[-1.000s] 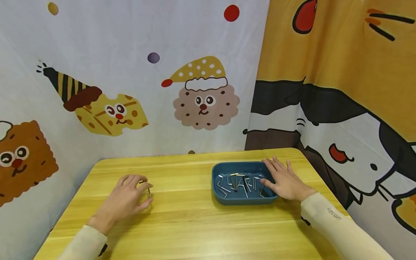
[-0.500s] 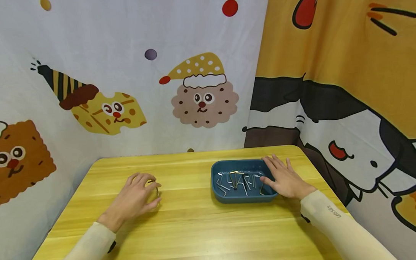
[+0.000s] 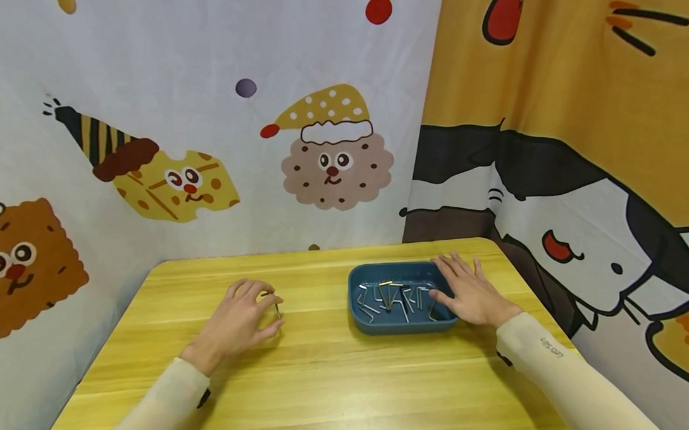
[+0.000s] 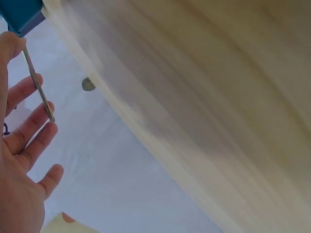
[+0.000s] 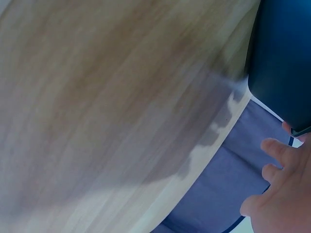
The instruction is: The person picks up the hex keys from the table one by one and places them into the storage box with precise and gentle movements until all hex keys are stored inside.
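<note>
My left hand [image 3: 234, 323] is over the left-middle of the table, pinching an L-shaped hex key [image 3: 277, 310]. In the left wrist view, the hex key's long arm [image 4: 39, 85] spans from the thumb tip across the fingertips. To the right stands a dark blue plastic bin [image 3: 405, 328] with several hex keys [image 3: 405, 311] lying loose in it, mostly silver, some dark or brassy. My right hand [image 3: 475, 299] rests on the bin's right rim, fingers spread and fairly straight, thumb over the inside. That hand covers the bin's right end.
Everything stands on a yellow wood-grain table [image 3: 328, 386] with rounded back corners. Behind it hangs a white curtain [image 3: 202, 68] with cartoon prints, and an orange printed curtain [image 3: 574, 93] closes the right side. The bin sits near the table's back right.
My left hand has moved right across the table toward the bin, carrying the hex key. The right hand and the bin stay in place; the head view has shifted slightly.
</note>
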Available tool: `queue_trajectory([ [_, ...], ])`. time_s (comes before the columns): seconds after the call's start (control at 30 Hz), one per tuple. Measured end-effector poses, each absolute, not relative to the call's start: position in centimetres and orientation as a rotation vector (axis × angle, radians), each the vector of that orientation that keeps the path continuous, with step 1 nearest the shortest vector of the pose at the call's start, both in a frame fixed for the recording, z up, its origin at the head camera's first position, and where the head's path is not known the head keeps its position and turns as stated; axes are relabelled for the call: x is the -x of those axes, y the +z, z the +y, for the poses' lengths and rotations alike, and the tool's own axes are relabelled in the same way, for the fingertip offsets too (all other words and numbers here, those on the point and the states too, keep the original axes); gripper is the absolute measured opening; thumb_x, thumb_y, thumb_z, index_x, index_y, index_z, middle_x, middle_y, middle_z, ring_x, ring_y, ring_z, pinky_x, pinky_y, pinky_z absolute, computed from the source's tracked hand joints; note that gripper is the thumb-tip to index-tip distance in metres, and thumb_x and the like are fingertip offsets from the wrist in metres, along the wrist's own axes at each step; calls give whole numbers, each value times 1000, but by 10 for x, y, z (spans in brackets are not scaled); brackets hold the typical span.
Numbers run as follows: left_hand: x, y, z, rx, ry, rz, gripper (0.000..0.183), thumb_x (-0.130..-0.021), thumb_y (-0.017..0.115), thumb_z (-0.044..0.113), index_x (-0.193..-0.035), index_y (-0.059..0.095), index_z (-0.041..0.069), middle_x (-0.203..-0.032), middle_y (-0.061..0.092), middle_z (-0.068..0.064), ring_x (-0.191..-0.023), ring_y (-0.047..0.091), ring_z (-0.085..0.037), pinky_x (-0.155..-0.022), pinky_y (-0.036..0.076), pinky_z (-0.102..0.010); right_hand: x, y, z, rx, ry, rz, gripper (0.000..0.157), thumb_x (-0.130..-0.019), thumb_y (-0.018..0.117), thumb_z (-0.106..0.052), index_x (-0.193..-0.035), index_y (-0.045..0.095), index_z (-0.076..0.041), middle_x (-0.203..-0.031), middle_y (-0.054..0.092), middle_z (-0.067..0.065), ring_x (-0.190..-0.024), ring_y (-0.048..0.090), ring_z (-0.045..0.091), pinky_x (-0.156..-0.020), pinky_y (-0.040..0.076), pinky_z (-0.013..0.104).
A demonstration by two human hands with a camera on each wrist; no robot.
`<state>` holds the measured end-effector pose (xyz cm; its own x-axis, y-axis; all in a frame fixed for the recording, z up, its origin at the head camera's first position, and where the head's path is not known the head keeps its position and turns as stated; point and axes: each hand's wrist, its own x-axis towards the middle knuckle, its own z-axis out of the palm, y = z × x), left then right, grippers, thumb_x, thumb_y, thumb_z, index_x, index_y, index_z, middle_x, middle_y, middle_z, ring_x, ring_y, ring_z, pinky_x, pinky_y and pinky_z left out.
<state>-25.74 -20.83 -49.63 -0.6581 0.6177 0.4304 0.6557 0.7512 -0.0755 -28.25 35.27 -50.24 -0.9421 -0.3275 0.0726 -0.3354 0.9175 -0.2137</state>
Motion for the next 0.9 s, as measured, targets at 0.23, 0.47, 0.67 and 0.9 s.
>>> queue_trajectory([
  [0.23, 261, -492, -194, 982, -149, -2500, 41, -100, 91, 47, -129, 85, 18, -137, 76, -10, -130, 72, -36, -122, 54, -72, 283, -502, 353, -499, 342, -3037, 87, -118, 59, -59, -186, 30, -12, -191, 28, 26, -180, 10, 59, -136, 1, 93],
  [0.47, 262, -488, -181, 998, -187, -2515, 40, -101, 91, 47, -129, 85, 19, -137, 77, -10, -132, 72, -37, -126, 52, -73, 283, -503, 353, -484, 363, -3042, 86, -118, 60, -59, -186, 30, -16, -192, 26, 26, -179, 7, 62, -135, -1, 94],
  [0.67, 263, -486, -171, 1007, -188, -2517, 40, -101, 91, 47, -129, 85, 20, -137, 77, -9, -132, 73, -35, -127, 51, -72, 282, -505, 353, -478, 349, -3041, 85, -118, 60, -58, -186, 31, -17, -191, 27, 26, -179, 7, 62, -134, 0, 95],
  [0.9, 265, -483, -158, 1036, -204, -2491, 37, -102, 91, 47, -129, 84, 22, -137, 76, -8, -132, 72, -33, -128, 51, -73, 283, -505, 353, -473, 339, -3055, 85, -118, 59, -59, -186, 30, -17, -192, 26, 26, -179, 7, 62, -135, 0, 94],
])
